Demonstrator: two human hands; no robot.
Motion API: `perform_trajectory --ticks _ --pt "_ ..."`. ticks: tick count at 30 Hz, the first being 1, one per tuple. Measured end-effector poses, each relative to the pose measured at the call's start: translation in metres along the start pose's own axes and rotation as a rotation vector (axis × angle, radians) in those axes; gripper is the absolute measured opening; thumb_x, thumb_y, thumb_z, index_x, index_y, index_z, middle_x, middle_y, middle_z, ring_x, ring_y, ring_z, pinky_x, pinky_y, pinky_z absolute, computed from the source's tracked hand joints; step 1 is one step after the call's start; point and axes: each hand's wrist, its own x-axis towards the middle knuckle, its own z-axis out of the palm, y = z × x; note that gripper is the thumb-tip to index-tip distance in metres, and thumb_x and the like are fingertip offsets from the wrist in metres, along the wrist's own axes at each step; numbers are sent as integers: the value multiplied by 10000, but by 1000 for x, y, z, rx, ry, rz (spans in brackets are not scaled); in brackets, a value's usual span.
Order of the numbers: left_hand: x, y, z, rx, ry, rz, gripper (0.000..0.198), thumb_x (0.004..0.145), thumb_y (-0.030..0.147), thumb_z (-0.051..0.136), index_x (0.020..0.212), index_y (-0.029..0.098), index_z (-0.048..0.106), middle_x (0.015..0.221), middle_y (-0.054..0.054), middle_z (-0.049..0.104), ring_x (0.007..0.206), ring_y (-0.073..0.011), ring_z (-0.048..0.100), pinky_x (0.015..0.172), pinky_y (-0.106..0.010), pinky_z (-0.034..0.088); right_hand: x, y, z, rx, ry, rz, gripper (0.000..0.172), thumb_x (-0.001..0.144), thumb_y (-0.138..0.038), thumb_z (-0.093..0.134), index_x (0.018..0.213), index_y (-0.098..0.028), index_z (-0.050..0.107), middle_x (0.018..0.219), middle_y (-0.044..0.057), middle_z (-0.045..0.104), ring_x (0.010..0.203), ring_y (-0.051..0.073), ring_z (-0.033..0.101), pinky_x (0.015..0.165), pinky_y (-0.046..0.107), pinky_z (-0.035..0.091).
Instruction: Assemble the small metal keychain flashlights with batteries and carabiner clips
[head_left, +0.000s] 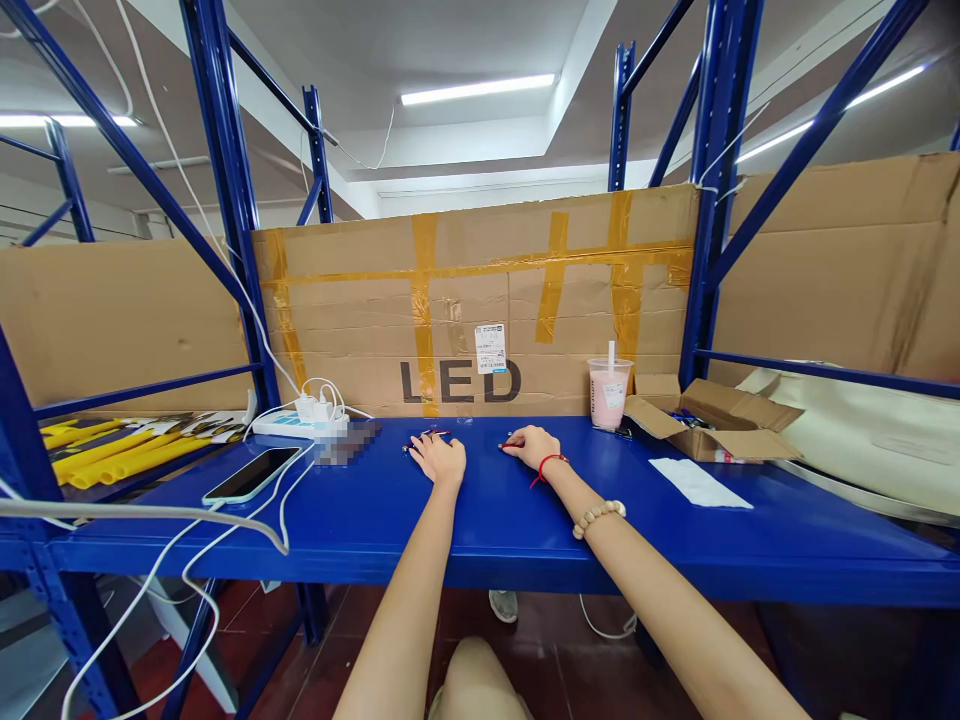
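Observation:
My left hand (438,460) lies palm down on the blue tabletop with its fingers stretched out and apart. Just beyond its fingertips is a thin, dark red, pen-like piece (436,433); a small dark end (407,448) shows at its left side. Further right, my right hand (534,446) rests low on the table, fingers closed in a pinch. From those fingertips pokes the red end of a small pen-like thing (503,446); the rest is hidden by the fingers. Both hands are apart from each other.
A phone (253,475), white cables and a power strip (300,424) lie left. Right are a pink drink cup (608,393), an open carton (716,420) and white paper (700,482). A cardboard wall (352,330) closes off the back; blue shelf posts (705,250) flank the table.

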Motion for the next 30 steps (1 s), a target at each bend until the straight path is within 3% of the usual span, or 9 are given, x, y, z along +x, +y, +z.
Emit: perform_trajectory --ticks 3,7,10,18,23,30 --pt "-1 1 2 238 -60 1 554 773 313 407 1262 57 448 1401 -164 280 1333 -295 93 1086 -424 36 1 1 0 -14 18 10 123 713 -303 650 819 -252 683 875 -29 684 885 129 603 671 207 406" --pt "-1 2 2 364 -147 -17 584 808 370 335 1300 62 399 1423 -169 219 1330 -309 78 1081 -437 43 1 3 0 -37 38 25 119 717 -277 651 828 -247 682 891 -29 684 902 126 599 713 216 405" --pt "-2 2 0 407 -171 2 587 818 370 307 1313 62 380 1421 -162 233 1327 -311 114 1080 -439 57 0 3 0 -47 47 23 109 725 -264 645 827 -250 682 902 -30 684 924 128 592 742 223 405" --pt "-10 3 -2 474 -61 61 569 795 354 346 1266 44 426 1364 -198 318 1293 -353 205 1059 -456 133 -2 -2 -2 7 108 22 142 711 -193 628 823 -259 685 915 -32 681 925 129 595 771 228 425" --pt "-7 3 0 494 -126 71 559 819 355 304 1295 80 410 1409 -186 245 1317 -336 138 1058 -464 118 -2 -4 -1 65 136 30 175 730 -170 566 827 -254 686 902 -39 681 900 115 607 739 197 445" --pt "-7 2 0 524 -155 106 563 828 363 301 1290 63 420 1382 -183 306 1308 -321 185 1066 -418 133 1 -2 5 111 140 62 163 692 -189 606 825 -249 679 883 -37 680 892 130 612 737 212 468"
